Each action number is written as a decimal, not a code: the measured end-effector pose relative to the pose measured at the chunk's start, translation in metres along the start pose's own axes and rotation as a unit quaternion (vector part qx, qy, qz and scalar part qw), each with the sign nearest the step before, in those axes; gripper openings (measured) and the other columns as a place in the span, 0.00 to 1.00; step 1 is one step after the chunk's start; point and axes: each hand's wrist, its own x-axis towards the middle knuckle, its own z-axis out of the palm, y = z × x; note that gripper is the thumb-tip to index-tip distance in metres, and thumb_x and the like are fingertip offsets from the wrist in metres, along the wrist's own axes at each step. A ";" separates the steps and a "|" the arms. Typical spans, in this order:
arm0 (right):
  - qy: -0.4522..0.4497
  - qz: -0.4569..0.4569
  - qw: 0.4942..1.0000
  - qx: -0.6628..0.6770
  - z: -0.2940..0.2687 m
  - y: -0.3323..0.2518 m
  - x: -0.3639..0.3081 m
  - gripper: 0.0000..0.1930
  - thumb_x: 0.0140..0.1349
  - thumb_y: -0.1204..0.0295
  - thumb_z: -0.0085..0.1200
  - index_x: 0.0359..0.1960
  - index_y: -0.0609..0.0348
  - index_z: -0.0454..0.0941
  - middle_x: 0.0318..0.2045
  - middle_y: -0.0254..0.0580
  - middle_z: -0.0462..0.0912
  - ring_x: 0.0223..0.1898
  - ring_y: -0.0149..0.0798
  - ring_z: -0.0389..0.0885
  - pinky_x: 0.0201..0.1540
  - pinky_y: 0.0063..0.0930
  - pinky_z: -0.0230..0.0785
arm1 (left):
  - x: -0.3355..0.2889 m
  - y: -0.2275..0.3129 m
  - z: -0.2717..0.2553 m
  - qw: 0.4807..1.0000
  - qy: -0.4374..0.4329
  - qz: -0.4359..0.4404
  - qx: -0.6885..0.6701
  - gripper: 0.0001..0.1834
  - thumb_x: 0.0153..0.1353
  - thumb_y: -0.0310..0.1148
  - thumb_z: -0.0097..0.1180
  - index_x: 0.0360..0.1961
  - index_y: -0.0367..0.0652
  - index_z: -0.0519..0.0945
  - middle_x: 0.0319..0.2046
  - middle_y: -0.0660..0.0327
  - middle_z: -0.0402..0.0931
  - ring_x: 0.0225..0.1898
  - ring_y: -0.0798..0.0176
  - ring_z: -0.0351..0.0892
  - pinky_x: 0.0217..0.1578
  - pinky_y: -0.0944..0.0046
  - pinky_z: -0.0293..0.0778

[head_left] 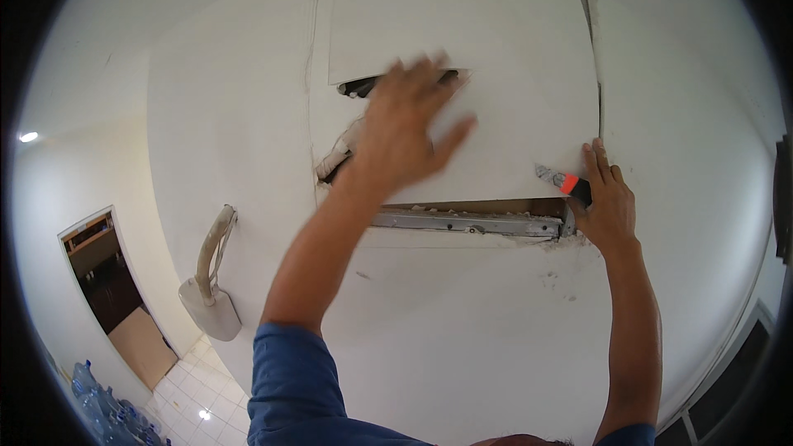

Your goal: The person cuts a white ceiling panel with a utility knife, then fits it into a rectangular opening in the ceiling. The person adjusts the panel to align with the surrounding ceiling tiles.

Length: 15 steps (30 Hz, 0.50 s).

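Note:
A white board panel (512, 116) sits in an opening in a white wall, with narrow dark gaps along its top and right edges. Over the panel's left part is my left hand (405, 128), fingers spread and smeared a little by motion; it holds nothing. Behind it shows a ragged dark hole (357, 87) with a torn board edge. My right hand (610, 198) grips a putty knife (570, 185) with a stained blade and an orange and black handle. That hand's fingertips rest at the panel's right edge. Below the panel, a grey metal profile (471, 223) shows in the slot.
At the left, a beige pipe with cables (216, 239) comes out of the wall, a white box (211, 314) at its end. Farther left are a doorway (103, 272), a brown board (142, 347), tiled floor (194, 392) and several blue water bottles (107, 405).

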 end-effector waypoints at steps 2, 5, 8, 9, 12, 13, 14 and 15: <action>0.030 -0.022 0.999 -0.008 0.007 -0.001 0.002 0.50 0.50 0.69 0.77 0.76 0.59 0.63 0.75 0.50 0.68 0.51 0.48 0.80 0.52 0.38 0.82 | 0.030 -0.035 0.003 0.996 0.045 -0.002 0.078 0.45 0.58 0.70 0.65 0.69 0.51 0.79 0.74 0.46 0.66 0.77 0.39 0.61 0.78 0.34 0.49; 0.028 -0.011 1.000 -0.006 0.009 -0.007 0.001 0.51 0.49 0.68 0.78 0.76 0.59 0.63 0.75 0.50 0.68 0.49 0.48 0.80 0.50 0.36 0.82 | 0.057 -0.058 0.011 0.990 0.041 0.026 0.133 0.44 0.62 0.72 0.58 0.69 0.52 0.79 0.74 0.50 0.67 0.77 0.41 0.62 0.78 0.34 0.49; 0.040 -0.018 0.999 -0.016 0.014 -0.004 -0.002 0.52 0.47 0.67 0.79 0.76 0.59 0.64 0.75 0.51 0.68 0.48 0.48 0.79 0.49 0.37 0.81 | 0.069 -0.058 0.010 0.987 -0.011 0.047 0.151 0.43 0.66 0.73 0.52 0.69 0.53 0.78 0.75 0.53 0.67 0.78 0.43 0.60 0.78 0.33 0.47; 0.048 -0.013 0.999 -0.012 0.017 -0.003 -0.005 0.52 0.47 0.68 0.79 0.76 0.59 0.64 0.75 0.51 0.68 0.48 0.48 0.79 0.49 0.37 0.81 | 0.074 -0.057 0.008 0.983 -0.039 0.045 0.174 0.43 0.67 0.74 0.50 0.70 0.54 0.78 0.75 0.53 0.67 0.78 0.44 0.60 0.79 0.33 0.46; 0.069 -0.009 0.998 -0.003 0.022 -0.006 -0.004 0.51 0.46 0.70 0.78 0.75 0.58 0.65 0.75 0.51 0.69 0.47 0.47 0.79 0.49 0.37 0.82 | 0.088 -0.068 0.018 0.983 -0.014 0.023 0.180 0.43 0.67 0.75 0.48 0.71 0.56 0.77 0.76 0.54 0.65 0.78 0.44 0.59 0.79 0.32 0.45; 0.072 -0.013 0.997 -0.006 0.021 -0.008 -0.001 0.51 0.46 0.71 0.78 0.75 0.57 0.66 0.75 0.50 0.69 0.47 0.47 0.79 0.49 0.37 0.82 | 0.090 -0.072 0.022 0.985 0.012 0.014 0.171 0.43 0.67 0.75 0.48 0.71 0.57 0.77 0.76 0.55 0.65 0.79 0.44 0.58 0.79 0.32 0.46; 0.070 -0.015 0.997 -0.013 0.021 -0.008 -0.002 0.50 0.46 0.72 0.77 0.75 0.57 0.66 0.75 0.50 0.69 0.47 0.47 0.79 0.49 0.37 0.82 | 0.090 -0.071 0.025 0.985 0.020 0.013 0.171 0.43 0.68 0.74 0.47 0.72 0.57 0.76 0.77 0.55 0.64 0.79 0.44 0.58 0.79 0.32 0.46; 0.078 -0.016 0.997 -0.011 0.021 -0.008 -0.003 0.50 0.46 0.72 0.78 0.75 0.56 0.67 0.75 0.48 0.69 0.48 0.47 0.79 0.49 0.37 0.82 | 0.089 -0.070 0.027 0.985 0.028 0.013 0.171 0.42 0.68 0.74 0.47 0.72 0.57 0.76 0.77 0.56 0.64 0.79 0.44 0.58 0.79 0.32 0.46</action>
